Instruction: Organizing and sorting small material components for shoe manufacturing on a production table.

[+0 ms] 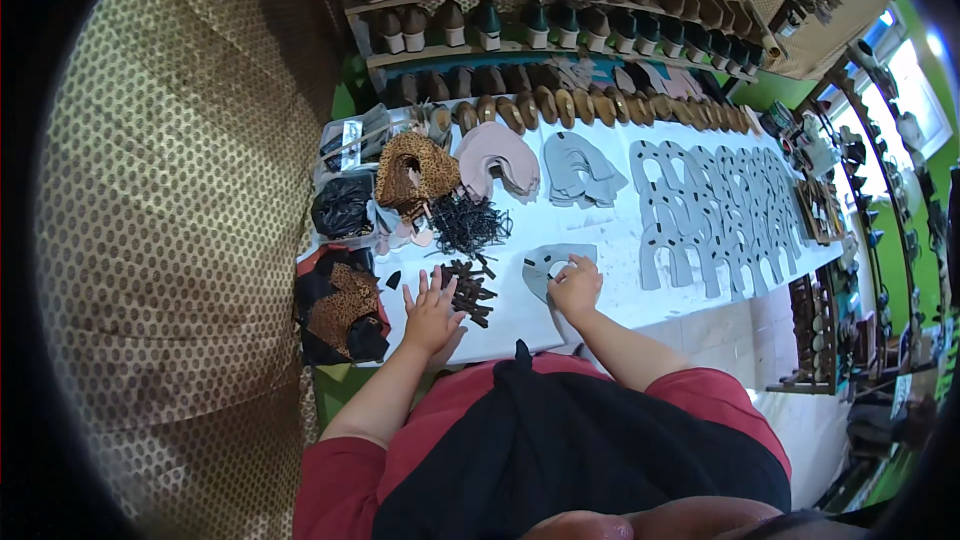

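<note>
A single grey U-shaped shoe upper piece [538,257] lies on the white table in front of me, with small dark marks or strips on it. My right hand [577,287] rests on its right side, fingers drawn together and pointing down; whatever they pinch is hidden beneath them. Fingers spread, my left hand [430,318] is low over the tabletop, just left of a pile of short dark brown strips [474,302]. Behind that pile sits a tangle of thin black strips [472,224]. A small black scrap [393,280] lies beyond the left fingertips.
Overlapping rows of grey upper pieces [655,225] with dark spots cover the right side. Stacks of grey [570,152], pink [485,145] and leopard-print pieces [440,180] stand behind. Wooden shoe lasts [566,108] line the back; shelves of shoes rise beyond. Fabric scraps [345,310] fill the left edge.
</note>
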Tool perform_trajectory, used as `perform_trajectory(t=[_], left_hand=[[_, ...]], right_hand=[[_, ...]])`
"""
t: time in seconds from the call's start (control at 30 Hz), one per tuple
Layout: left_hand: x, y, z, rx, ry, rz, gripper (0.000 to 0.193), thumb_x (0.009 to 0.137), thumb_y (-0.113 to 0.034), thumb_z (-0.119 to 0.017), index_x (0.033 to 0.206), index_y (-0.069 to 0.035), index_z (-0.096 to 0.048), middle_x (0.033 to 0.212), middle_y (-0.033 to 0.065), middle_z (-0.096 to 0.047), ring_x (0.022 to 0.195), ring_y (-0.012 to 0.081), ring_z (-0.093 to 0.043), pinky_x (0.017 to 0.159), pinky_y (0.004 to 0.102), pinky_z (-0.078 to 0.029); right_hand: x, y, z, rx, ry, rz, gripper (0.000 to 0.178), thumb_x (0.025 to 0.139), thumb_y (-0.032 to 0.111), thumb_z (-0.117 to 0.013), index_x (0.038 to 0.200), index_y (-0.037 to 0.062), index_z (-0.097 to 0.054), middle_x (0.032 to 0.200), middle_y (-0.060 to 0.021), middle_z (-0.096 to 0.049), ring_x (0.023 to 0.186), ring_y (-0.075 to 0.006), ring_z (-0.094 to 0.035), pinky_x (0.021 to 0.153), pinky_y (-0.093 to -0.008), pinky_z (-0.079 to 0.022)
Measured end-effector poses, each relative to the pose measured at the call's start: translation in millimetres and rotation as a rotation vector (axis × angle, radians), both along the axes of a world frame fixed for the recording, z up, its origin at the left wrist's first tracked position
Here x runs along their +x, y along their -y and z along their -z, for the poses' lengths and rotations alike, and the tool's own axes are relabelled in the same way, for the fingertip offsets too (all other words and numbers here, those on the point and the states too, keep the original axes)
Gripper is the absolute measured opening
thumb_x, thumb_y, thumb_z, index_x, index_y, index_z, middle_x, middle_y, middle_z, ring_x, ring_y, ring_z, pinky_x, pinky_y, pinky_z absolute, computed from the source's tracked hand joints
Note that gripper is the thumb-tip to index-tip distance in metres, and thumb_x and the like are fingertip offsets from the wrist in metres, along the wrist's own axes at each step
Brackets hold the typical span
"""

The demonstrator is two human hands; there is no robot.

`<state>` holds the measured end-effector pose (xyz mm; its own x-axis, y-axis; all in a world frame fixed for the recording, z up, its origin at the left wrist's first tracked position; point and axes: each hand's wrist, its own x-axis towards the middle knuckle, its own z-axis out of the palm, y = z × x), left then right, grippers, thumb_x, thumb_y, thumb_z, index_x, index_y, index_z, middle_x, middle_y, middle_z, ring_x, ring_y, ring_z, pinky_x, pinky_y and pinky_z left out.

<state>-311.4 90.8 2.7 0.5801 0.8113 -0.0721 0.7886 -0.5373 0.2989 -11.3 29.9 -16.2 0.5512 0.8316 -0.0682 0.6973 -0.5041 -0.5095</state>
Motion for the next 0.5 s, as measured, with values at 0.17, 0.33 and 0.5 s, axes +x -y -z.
perform_trajectory(t=[0.17,0.33,0.5], left_hand=[[19,-1,2,-0.015,0.009,0.072,0.07,0.088,-0.042,-0.062,0.149,-0.016,-0.04,0.163,0.0174,-0.012,0.149,0.0413,-0.01,0.114,0.0654,-0.002],[23,2,6,0.022,0.022,0.101,0.068,0.088,-0.043,-0.063,0.147,-0.017,-0.043,0.163,0.0174,-0.013,0.149,0.041,-0.011,0.114,0.0657,-0.003],[23,5,1,-0.013,0.0,0.105,0.066,0.087,-0.041,-0.065,0.146,-0.019,-0.045,0.162,0.0176,-0.014,0.149,0.041,-0.011,0.114,0.0653,-0.003]], right_hand=[[-8,-2,9,-0.022,0.068,-0.053,0.008,0.073,0.018,-0.069,0.076,0.0114,-0.072,0.141,-0.0092,-0.051,0.14,-0.0332,-0.032,0.112,-0.0629,-0.02],[-17,-5,16,0.008,0.059,-0.091,0.01,0.074,0.018,-0.068,0.078,0.0103,-0.073,0.143,-0.0086,-0.05,0.141,-0.0331,-0.031,0.113,-0.0628,-0.017],[-17,-2,18,0.054,0.097,-0.144,0.013,0.077,0.017,-0.065,0.081,0.0101,-0.074,0.142,-0.0082,-0.05,0.141,-0.032,-0.031,0.113,-0.0629,-0.017]])
